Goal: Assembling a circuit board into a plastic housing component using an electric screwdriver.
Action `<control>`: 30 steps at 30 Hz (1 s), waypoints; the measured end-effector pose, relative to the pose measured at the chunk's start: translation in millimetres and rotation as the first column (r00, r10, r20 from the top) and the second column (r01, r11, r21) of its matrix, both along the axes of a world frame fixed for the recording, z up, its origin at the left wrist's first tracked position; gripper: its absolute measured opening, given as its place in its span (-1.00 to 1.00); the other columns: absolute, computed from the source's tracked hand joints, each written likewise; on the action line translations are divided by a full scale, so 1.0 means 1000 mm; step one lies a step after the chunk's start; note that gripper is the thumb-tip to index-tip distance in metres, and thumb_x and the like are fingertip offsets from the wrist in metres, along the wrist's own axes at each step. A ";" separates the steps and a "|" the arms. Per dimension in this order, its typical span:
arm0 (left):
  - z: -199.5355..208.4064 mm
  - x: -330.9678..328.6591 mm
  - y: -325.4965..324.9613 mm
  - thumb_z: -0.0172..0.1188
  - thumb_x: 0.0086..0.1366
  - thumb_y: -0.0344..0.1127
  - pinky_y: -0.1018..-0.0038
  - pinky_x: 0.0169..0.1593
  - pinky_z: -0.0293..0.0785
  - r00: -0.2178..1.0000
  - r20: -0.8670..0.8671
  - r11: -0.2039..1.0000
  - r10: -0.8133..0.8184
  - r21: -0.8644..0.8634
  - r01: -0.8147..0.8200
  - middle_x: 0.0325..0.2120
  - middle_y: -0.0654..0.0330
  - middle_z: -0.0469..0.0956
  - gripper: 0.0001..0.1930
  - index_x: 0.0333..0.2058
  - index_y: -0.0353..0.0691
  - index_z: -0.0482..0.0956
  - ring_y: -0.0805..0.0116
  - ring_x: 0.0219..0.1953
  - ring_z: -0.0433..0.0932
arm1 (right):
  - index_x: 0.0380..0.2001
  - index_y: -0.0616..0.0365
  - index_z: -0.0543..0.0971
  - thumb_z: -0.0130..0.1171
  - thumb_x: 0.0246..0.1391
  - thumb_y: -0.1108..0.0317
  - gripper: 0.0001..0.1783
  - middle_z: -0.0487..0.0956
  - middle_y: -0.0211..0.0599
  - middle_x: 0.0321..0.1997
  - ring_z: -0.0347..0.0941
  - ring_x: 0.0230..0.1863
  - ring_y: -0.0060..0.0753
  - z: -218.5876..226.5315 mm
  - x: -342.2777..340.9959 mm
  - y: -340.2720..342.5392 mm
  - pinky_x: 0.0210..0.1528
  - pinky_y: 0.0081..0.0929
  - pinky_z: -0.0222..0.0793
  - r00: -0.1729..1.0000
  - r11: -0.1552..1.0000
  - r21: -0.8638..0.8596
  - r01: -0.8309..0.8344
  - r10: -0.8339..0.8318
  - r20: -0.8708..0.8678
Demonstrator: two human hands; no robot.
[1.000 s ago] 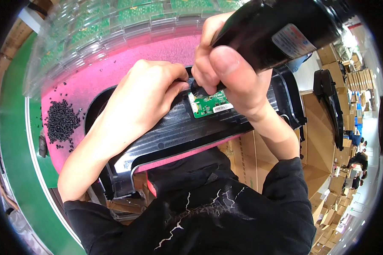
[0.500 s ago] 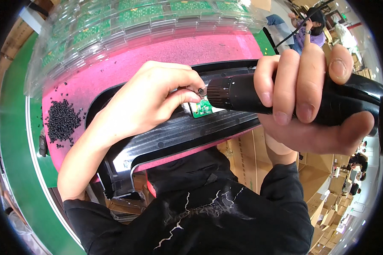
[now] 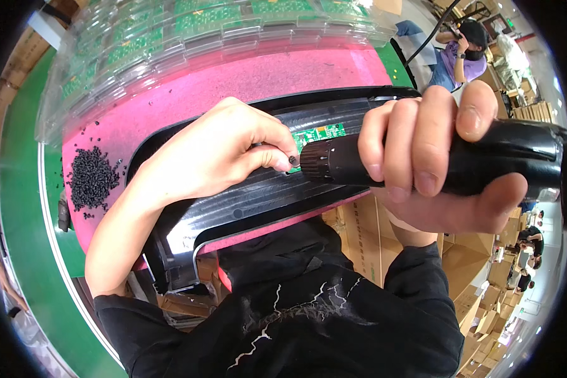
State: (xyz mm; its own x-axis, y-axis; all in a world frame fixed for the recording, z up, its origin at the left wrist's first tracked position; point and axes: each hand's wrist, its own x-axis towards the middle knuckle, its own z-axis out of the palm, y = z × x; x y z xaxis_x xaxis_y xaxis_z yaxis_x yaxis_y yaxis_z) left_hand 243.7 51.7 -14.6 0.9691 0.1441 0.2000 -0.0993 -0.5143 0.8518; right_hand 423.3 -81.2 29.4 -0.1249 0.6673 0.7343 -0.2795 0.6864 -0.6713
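My right hand point(image 3: 416, 148) is wrapped around a black electric screwdriver point(image 3: 341, 162) with a ribbed collar, held level with its tip end pointing left. At that end, the thumb and forefinger of my left hand point(image 3: 217, 154) pinch a small black screw point(image 3: 292, 160). Whether the bit touches the screw cannot be made out. Beneath lies a green circuit board point(image 3: 321, 133), partly covered by the screwdriver and my fingers. It sits inside a long black plastic housing point(image 3: 246, 205) with raised edges. My left forearm crosses over the housing's left part.
A pile of small black screws point(image 3: 91, 179) lies at the left of the pink work surface point(image 3: 233, 75), with a few strays around it. Clear plastic trays point(image 3: 201, 31) holding green boards are stacked at the back. Cardboard boxes point(image 3: 466, 252) stand at right; another person point(image 3: 463, 53) sits at far right.
The screwdriver and my right hand have shifted a little left and nearer me. My left fingertips have also come slightly nearer, keeping their pinch. More of the board's far side now shows.
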 end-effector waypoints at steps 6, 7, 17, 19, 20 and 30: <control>0.005 0.003 0.000 0.31 0.18 -0.45 0.40 -0.25 0.54 0.999 0.020 0.996 -0.040 0.079 0.038 -0.47 0.05 0.61 -0.84 -0.34 -0.44 0.57 0.20 -0.37 0.64 | 0.00 0.04 0.34 0.05 0.23 -0.21 -0.43 0.44 -0.53 -0.48 0.38 -0.56 -0.61 0.002 0.002 0.000 -0.39 -0.52 0.37 1.000 0.999 0.035 -0.006 0.006 -0.022; 0.002 0.001 0.000 0.31 0.18 -0.45 0.40 -0.27 0.54 0.999 0.031 0.999 -0.026 0.031 0.025 -0.47 0.06 0.61 -0.84 -0.34 -0.44 0.58 0.20 -0.38 0.64 | 0.00 0.04 0.34 0.05 0.23 -0.21 -0.43 0.44 -0.52 -0.48 0.38 -0.57 -0.61 0.002 0.003 0.001 -0.40 -0.52 0.37 1.000 0.999 0.037 -0.017 0.018 -0.023; 0.000 0.002 -0.005 0.20 0.32 -0.38 0.40 -0.39 0.48 0.974 0.056 0.958 0.219 0.180 -0.225 -0.58 0.06 0.57 -0.84 -0.39 -0.38 0.59 0.20 -0.51 0.59 | -0.15 0.03 0.32 0.12 0.21 -0.21 -0.47 0.37 -0.53 -0.59 0.28 -0.68 -0.61 -0.012 -0.016 -0.008 -0.51 -0.53 0.27 0.975 0.920 -0.326 0.218 -0.216 0.042; 0.004 0.002 -0.009 0.18 0.34 -0.35 0.37 -0.42 0.45 0.968 0.039 0.945 0.247 0.210 -0.250 -0.60 0.02 0.54 -0.79 -0.42 -0.40 0.56 0.14 -0.54 0.56 | -0.16 0.03 0.31 0.14 0.21 -0.18 -0.48 0.37 -0.52 -0.59 0.27 -0.68 -0.60 -0.018 -0.016 -0.005 -0.53 -0.54 0.24 0.975 0.918 -0.330 0.220 -0.220 0.038; 0.008 0.002 -0.010 0.16 0.36 -0.34 0.31 -0.43 0.42 0.962 0.028 0.933 0.273 0.234 -0.272 -0.62 -0.01 0.50 -0.75 -0.46 -0.41 0.51 0.05 -0.55 0.52 | -0.16 0.03 0.31 0.14 0.21 -0.18 -0.48 0.37 -0.52 -0.59 0.27 -0.68 -0.60 -0.017 -0.018 -0.004 -0.53 -0.54 0.24 0.975 0.917 -0.332 0.221 -0.221 0.041; -0.006 0.001 -0.008 0.17 0.32 -0.26 0.11 -0.23 0.47 0.929 0.197 0.893 0.312 0.273 -0.358 -0.42 -0.03 0.54 -0.78 -0.35 -0.33 0.50 -0.12 -0.28 0.55 | -0.23 0.03 0.32 0.28 0.12 -0.16 -0.45 0.34 -0.53 -0.62 0.24 -0.67 -0.61 -0.016 -0.029 0.005 -0.55 -0.59 0.20 0.966 0.895 -0.366 0.255 -0.217 0.143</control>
State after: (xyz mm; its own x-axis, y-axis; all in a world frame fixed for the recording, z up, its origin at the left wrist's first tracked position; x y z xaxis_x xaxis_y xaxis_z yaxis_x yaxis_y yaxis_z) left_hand 245.0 43.9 -20.6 0.8307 0.3666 0.4191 0.0146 -0.7668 0.6417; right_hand 393.8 -75.9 12.9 0.0140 0.9107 0.4128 -0.0625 0.4128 -0.9087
